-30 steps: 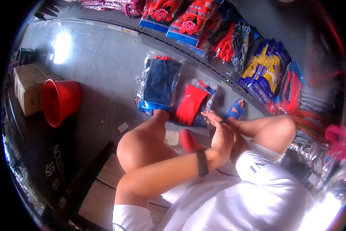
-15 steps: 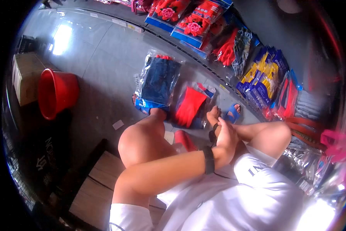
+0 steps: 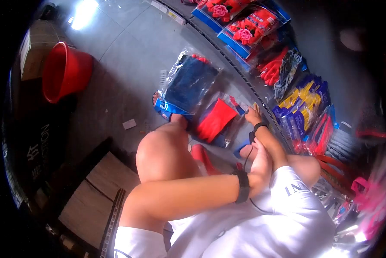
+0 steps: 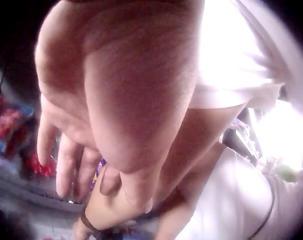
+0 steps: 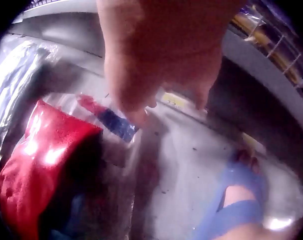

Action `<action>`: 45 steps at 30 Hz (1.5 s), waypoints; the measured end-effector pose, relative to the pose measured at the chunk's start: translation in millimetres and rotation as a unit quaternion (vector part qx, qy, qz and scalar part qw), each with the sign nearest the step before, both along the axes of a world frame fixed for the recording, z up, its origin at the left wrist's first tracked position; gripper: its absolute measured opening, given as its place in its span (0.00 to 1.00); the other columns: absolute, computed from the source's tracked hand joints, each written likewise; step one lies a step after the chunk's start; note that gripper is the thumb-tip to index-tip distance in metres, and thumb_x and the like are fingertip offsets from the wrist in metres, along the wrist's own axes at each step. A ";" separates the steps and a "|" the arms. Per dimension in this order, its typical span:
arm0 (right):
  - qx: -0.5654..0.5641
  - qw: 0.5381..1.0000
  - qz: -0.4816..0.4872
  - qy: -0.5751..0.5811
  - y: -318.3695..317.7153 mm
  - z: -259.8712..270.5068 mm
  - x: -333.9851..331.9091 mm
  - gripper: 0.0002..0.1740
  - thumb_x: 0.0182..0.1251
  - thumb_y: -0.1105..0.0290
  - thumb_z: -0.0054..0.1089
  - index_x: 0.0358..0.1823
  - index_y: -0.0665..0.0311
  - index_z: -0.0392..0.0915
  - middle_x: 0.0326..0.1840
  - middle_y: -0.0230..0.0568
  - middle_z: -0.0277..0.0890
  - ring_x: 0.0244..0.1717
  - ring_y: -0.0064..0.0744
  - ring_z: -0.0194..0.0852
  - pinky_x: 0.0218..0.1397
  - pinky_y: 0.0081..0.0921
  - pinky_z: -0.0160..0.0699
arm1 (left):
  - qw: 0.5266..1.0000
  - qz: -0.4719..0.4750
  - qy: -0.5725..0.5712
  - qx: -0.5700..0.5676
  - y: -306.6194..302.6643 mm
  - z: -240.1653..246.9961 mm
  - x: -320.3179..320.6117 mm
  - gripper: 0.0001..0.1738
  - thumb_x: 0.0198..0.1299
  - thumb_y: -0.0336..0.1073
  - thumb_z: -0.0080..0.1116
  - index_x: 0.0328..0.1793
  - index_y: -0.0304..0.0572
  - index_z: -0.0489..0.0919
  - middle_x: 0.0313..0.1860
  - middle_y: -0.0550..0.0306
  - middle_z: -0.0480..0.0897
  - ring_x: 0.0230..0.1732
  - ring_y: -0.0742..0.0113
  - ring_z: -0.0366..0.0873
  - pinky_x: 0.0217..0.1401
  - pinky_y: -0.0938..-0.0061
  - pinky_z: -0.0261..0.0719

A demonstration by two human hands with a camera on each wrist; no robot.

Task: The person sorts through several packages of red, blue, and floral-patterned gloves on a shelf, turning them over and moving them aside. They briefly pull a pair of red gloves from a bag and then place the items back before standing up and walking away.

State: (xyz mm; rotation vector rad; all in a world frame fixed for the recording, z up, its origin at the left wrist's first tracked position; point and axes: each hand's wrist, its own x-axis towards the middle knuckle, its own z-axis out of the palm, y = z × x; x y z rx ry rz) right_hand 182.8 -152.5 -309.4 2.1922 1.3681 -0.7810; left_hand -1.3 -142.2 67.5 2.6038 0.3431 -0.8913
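A clear bag with a red glove (image 3: 218,120) and dark blue material inside lies on the floor, its red and blue label strip (image 5: 111,122) at the top corner. My right hand (image 3: 254,116) reaches to that corner, fingertips close by the strip and spread apart in the right wrist view. Against the right forearm lies my left hand (image 3: 261,161), its fingers (image 4: 71,165) loosely extended and overlapping the forearm in the left wrist view. Beside the red one is a larger dark blue packet (image 3: 191,81) in clear plastic, red tips showing at its top.
A shelf edge (image 3: 240,71) runs along the right, bearing packaged red flowered gloves (image 3: 253,28) and yellow-and-purple packets (image 3: 302,103). To the left, a red bucket (image 3: 68,73) stands by a cardboard box (image 3: 42,51). Blue sandals (image 5: 241,212) are on the feet.
My right hand has moved from the red glove bag's lower right side up to its label corner, nearer the shelf. My left hand stays along the right forearm. The head view has shifted.
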 end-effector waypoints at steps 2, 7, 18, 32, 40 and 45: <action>-0.038 0.999 -0.018 0.008 5.2 7.9 -2.6 0.34 0.63 0.61 0.54 0.72 0.58 0.65 0.83 0.48 0.44 0.82 0.55 0.41 0.82 0.48 0.41 | 1.000 -0.020 0.011 0.005 -2.5 -4.5 1.8 0.28 0.61 0.43 0.55 0.65 0.37 0.76 0.62 0.47 0.77 0.65 0.45 0.72 0.71 0.35 0.58; -0.050 0.999 0.014 0.015 3.2 -21.4 7.8 0.35 0.65 0.59 0.51 0.74 0.61 0.61 0.84 0.48 0.43 0.83 0.53 0.40 0.81 0.49 0.45 | 1.000 0.000 0.014 0.010 -5.0 -11.2 2.1 0.29 0.62 0.43 0.54 0.67 0.37 0.74 0.65 0.46 0.75 0.66 0.44 0.72 0.70 0.34 0.57; 0.048 0.998 0.050 -0.002 -7.1 -18.5 11.0 0.31 0.67 0.63 0.49 0.70 0.69 0.63 0.79 0.50 0.53 0.77 0.54 0.55 0.74 0.53 0.60 | 0.999 -0.009 -0.002 -0.043 1.1 -9.6 3.7 0.31 0.61 0.44 0.55 0.69 0.36 0.73 0.67 0.46 0.74 0.67 0.46 0.71 0.70 0.33 0.59; -0.049 0.998 -0.026 0.021 7.8 1.1 -10.3 0.34 0.66 0.65 0.55 0.74 0.62 0.60 0.83 0.55 0.39 0.83 0.56 0.36 0.78 0.54 0.53 | 1.000 -0.015 0.013 -0.018 -0.8 -15.6 3.0 0.31 0.60 0.44 0.56 0.68 0.37 0.72 0.62 0.44 0.76 0.63 0.46 0.73 0.70 0.35 0.60; -0.005 0.998 -0.059 -0.023 6.0 16.0 -10.3 0.34 0.66 0.67 0.53 0.72 0.74 0.60 0.76 0.45 0.55 0.76 0.50 0.53 0.76 0.49 0.53 | 1.000 -0.026 0.007 0.004 -2.3 -16.7 -2.0 0.28 0.60 0.42 0.56 0.66 0.38 0.75 0.60 0.45 0.77 0.60 0.45 0.74 0.69 0.35 0.61; 0.059 0.997 -0.019 -0.055 -10.3 22.7 -31.9 0.31 0.65 0.69 0.53 0.69 0.75 0.63 0.71 0.47 0.61 0.69 0.51 0.61 0.71 0.48 0.61 | 1.000 -0.016 0.011 -0.005 7.3 -5.9 -1.8 0.28 0.61 0.41 0.55 0.66 0.36 0.75 0.61 0.44 0.77 0.63 0.44 0.74 0.71 0.37 0.60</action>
